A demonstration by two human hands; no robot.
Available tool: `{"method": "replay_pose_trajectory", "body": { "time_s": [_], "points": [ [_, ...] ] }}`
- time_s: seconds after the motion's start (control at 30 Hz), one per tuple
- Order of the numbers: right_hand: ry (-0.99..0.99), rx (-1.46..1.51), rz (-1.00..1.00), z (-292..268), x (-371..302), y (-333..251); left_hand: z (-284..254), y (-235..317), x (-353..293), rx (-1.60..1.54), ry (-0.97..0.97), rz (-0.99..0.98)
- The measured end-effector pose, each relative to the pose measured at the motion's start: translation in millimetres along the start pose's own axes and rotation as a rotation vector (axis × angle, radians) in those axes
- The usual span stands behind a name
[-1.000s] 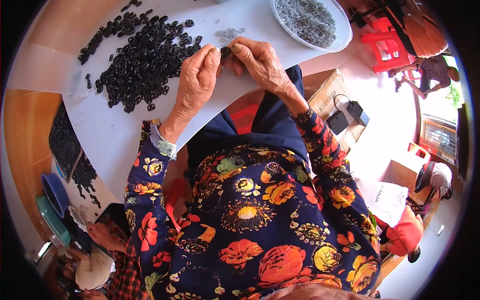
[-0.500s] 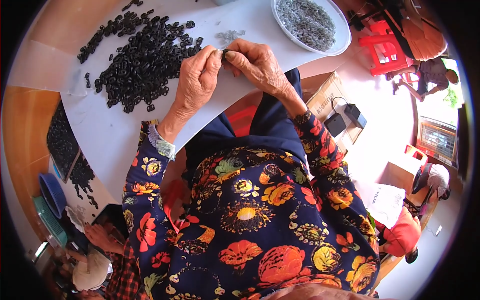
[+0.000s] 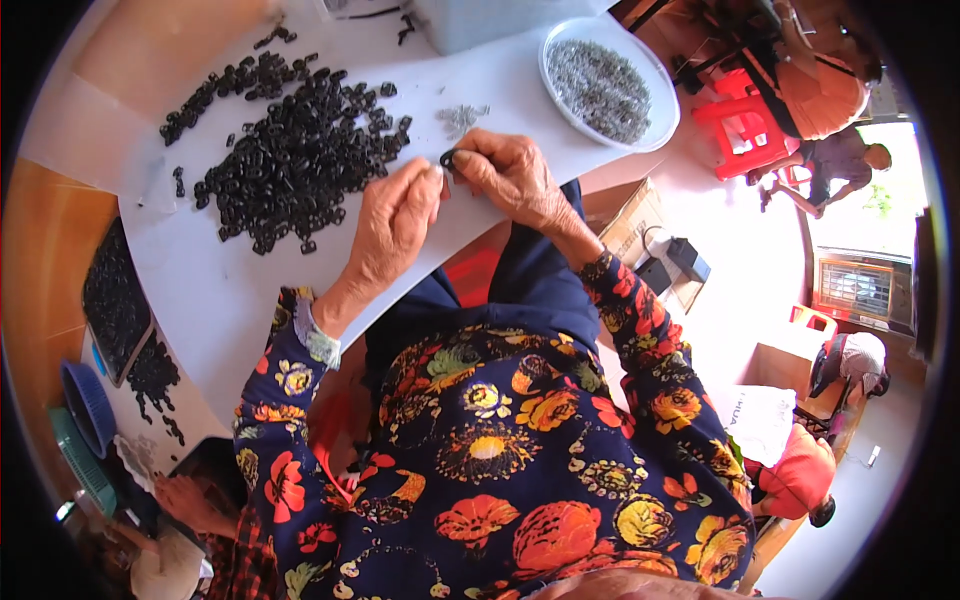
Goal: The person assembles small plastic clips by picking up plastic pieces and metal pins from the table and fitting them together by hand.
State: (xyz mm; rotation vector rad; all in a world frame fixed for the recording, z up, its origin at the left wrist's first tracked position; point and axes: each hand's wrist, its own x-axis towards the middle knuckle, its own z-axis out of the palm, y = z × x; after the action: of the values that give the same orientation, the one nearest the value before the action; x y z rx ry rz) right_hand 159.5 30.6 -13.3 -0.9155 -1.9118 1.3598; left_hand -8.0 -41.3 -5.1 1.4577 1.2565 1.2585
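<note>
On the pale table, spread wide before this person, lies a big heap of black pieces, small and with holes in them. From where I stand, each one seems light and stiff, probably a hard plastic. I judge that it will not break easily, but its smooth face may slide from dry fingers, so it is better to pinch it by two opposite edges and leave the holes uncovered.

To the right of the heap, near its lower edge, is the left hand. Its forearm rises from below, the wrist is almost straight, and the thumb and first finger are pressed narrow together. Whether something tiny is between them, I cannot tell.

Further right from the heap, just beside those fingertips, one black piece is in the air above the table. Only a part of it shows. Beyond it, also right of the heap, some clear bits lie loose.

Next comes the right hand, which holds this piece by the edge between thumb and forefinger, the knuckles bent and the wrist turned inward. Farthest to the right of the heap stands a round tub with many clear bits.
</note>
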Motion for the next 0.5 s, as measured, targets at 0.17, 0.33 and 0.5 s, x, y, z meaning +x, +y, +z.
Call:
{"method": "replay_pose_trajectory", "body": {
  "time_s": [0.17,0.33,0.5],
  "points": [
    [-0.019,0.118,0.054,6.1,5.2,-7.9,-2.5,-2.5,-14.0,-0.09,-0.025,-0.02],
    [0.155,0.183,-0.212,-49.9,67.3,-66.6,-8.2,-10.6,-8.6,-0.127,-0.053,-0.02],
    [0.185,0.083,-0.119,-42.3,106.5,-91.8,-8.2,-22.1,-6.5,-0.163,-0.035,-0.036]
  ]
}}
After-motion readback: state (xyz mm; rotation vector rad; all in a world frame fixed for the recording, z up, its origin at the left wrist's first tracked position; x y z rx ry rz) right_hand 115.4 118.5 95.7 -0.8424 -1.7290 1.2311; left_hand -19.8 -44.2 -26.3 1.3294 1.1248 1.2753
